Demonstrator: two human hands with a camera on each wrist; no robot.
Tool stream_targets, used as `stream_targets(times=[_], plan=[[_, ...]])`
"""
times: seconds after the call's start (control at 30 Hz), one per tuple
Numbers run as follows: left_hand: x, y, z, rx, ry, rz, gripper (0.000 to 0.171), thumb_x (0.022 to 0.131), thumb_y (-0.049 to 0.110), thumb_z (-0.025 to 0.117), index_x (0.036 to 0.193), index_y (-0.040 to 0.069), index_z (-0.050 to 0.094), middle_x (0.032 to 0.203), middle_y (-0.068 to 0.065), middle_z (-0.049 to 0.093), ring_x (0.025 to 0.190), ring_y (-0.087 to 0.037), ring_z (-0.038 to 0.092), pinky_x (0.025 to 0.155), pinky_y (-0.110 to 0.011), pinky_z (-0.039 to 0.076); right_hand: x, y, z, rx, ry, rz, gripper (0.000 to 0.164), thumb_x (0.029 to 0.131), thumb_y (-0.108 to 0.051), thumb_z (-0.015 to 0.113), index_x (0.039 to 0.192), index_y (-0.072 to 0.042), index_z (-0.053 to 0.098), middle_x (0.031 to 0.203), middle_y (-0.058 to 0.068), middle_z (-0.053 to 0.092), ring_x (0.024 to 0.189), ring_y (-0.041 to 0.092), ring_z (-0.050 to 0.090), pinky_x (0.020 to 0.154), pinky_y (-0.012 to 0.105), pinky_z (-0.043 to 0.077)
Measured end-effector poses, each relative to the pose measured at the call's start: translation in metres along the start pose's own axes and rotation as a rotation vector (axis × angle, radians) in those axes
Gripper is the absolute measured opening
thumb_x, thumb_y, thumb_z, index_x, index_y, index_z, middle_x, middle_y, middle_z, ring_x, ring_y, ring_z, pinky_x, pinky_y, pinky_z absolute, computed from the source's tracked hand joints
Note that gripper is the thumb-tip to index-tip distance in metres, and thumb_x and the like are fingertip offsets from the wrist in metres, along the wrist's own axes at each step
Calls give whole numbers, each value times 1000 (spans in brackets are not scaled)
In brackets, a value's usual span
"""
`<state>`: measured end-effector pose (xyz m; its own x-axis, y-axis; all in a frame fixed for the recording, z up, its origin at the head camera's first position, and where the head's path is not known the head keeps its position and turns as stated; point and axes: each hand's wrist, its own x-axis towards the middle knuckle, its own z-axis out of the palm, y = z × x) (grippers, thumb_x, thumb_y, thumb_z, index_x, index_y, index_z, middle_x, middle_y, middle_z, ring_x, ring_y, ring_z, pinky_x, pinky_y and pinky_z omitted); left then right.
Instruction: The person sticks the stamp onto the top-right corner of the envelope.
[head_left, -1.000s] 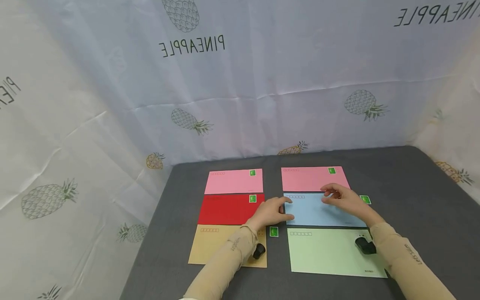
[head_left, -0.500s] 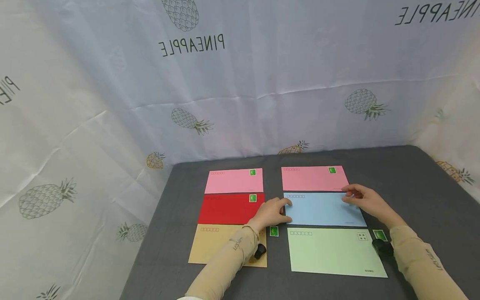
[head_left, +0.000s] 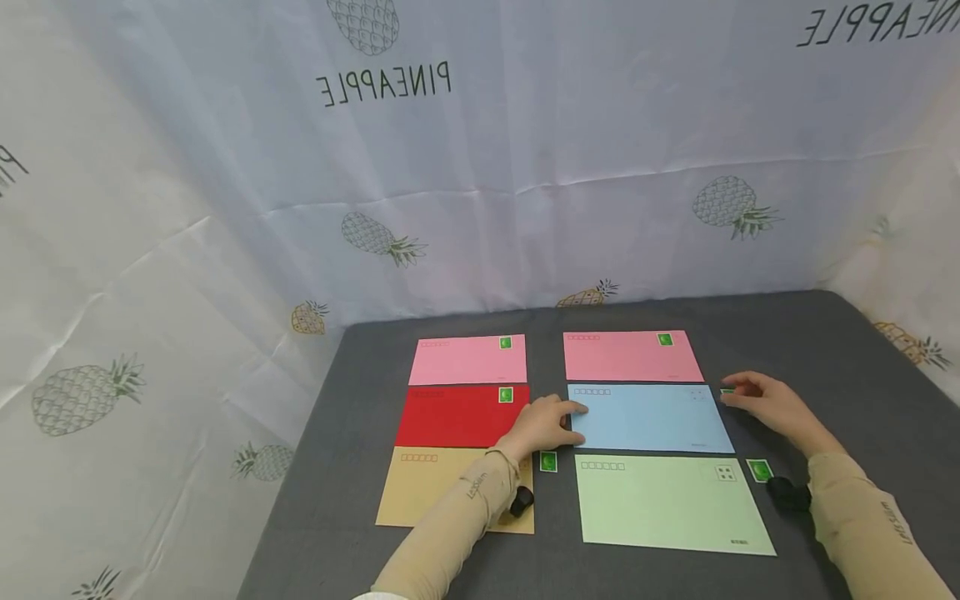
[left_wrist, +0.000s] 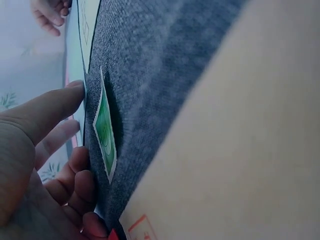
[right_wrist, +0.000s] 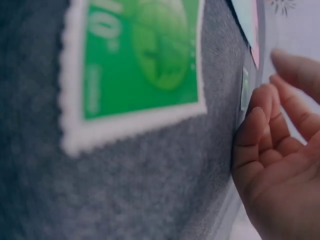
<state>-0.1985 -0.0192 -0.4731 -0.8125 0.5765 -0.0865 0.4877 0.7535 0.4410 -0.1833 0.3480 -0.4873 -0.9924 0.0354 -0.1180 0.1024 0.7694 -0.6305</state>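
My left hand (head_left: 542, 425) rests at the left edge of the blue envelope (head_left: 645, 418), thumb and a fingertip spread apart on it. In the left wrist view its other fingers bend loosely, and a green stamp (left_wrist: 105, 131) lies close by. My right hand (head_left: 776, 408) hovers just right of the blue envelope, over a green stamp (head_left: 726, 391) that its fingers mostly hide. In the right wrist view that stamp (right_wrist: 244, 90) lies on the cloth beyond the fingers, and thumb and forefinger are apart with nothing seen between them.
Pink (head_left: 468, 361), red (head_left: 450, 417) and tan (head_left: 420, 492) envelopes line the left; pink (head_left: 622, 358) and green (head_left: 660, 508) ones flank the blue. Loose stamps lie beside the tan (head_left: 548, 462) and green (head_left: 759, 471) envelopes. A pineapple-print curtain (head_left: 525, 167) hangs behind the grey table (head_left: 847, 350).
My right hand has moved right, from above the blue envelope to the stamp beside it, uncovering the envelope's right part. My left hand has stayed at the blue envelope's left edge.
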Motion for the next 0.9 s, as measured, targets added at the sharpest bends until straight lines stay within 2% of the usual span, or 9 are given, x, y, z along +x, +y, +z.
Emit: stream_targets(times=[0.2, 0.4, 0.6, 0.8, 0.9], plan=[[0, -1, 0, 15, -12, -1, 48, 81, 36, 69, 126, 27, 58, 85, 3, 54, 74, -3, 43, 64, -18, 33, -2, 2, -2, -17, 3, 50, 63, 90, -40, 57, 127, 9, 43, 110, 29, 49, 94, 37, 46, 74, 44, 39], [0, 0, 0, 56, -30, -4, 48, 82, 38, 68, 127, 29, 57, 95, 2, 56, 81, -5, 44, 68, -19, 33, -4, -1, -3, -39, 13, 91, 53, 88, -29, 59, 120, 11, 47, 107, 30, 49, 91, 38, 46, 72, 43, 41], [0, 1, -1, 73, -35, -11, 47, 82, 39, 67, 127, 29, 57, 103, 1, 57, 86, -8, 46, 71, -21, 35, 2, -4, -3, -57, 17, 129, 55, 85, -26, 60, 119, 14, 45, 103, 30, 49, 88, 39, 46, 71, 43, 40], [1, 4, -5, 79, -53, -33, 47, 82, 38, 68, 127, 30, 57, 112, 0, 58, 95, -12, 51, 76, -25, 40, 3, -9, -6, -92, -12, 110, 40, 86, -22, 59, 109, 12, 53, 102, 32, 52, 86, 38, 48, 70, 45, 42], [2, 6, -6, 100, -61, -48, 47, 81, 38, 69, 127, 30, 58, 116, 0, 59, 100, -13, 54, 77, -27, 44, 2, -11, -8, -100, -22, 112, 40, 87, -22, 58, 108, 12, 52, 102, 32, 52, 86, 38, 48, 70, 45, 42]])
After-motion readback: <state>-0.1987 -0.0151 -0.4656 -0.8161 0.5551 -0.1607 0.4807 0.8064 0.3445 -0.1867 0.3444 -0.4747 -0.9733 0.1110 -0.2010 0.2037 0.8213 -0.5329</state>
